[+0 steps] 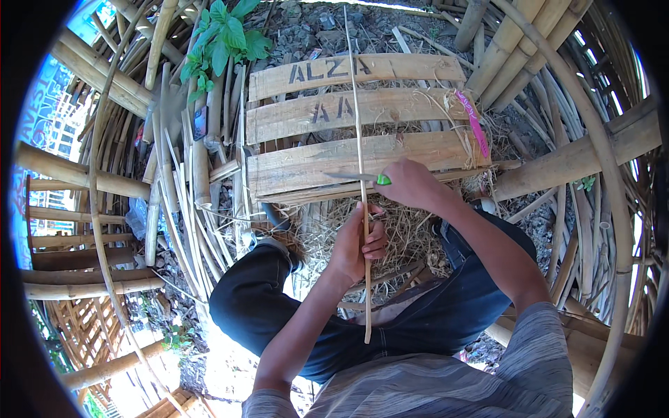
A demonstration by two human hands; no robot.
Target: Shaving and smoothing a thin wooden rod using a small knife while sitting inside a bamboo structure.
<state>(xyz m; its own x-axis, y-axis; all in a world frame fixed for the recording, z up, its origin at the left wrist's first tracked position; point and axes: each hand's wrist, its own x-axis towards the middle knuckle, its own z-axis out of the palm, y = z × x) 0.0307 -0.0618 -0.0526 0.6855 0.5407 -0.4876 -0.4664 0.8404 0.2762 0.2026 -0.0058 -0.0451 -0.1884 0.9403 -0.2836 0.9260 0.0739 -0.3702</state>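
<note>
A long, thin bamboo strip (357, 118) runs upright through the middle of the head view, from my lap out past the far side of a wooden slatted crate. My left hand (357, 240) is closed round the strip below the crate's near edge. In my right hand (409, 184) is a knife (383, 180) with a green handle. Its narrow blade points left and crosses the strip just above my left hand. Most of the handle is hidden in my fist. The wooden crate (313, 155) lies in front of me, with dark lettering on its slats.
Dry shavings (408, 233) cover the ground between my legs. Bamboo poles (571, 164) and loose strips (185, 230) surround me on both sides. A pink ribbon-like strip (474, 124) hangs at the crate's right end. A leafy green plant (226, 38) grows at the far left.
</note>
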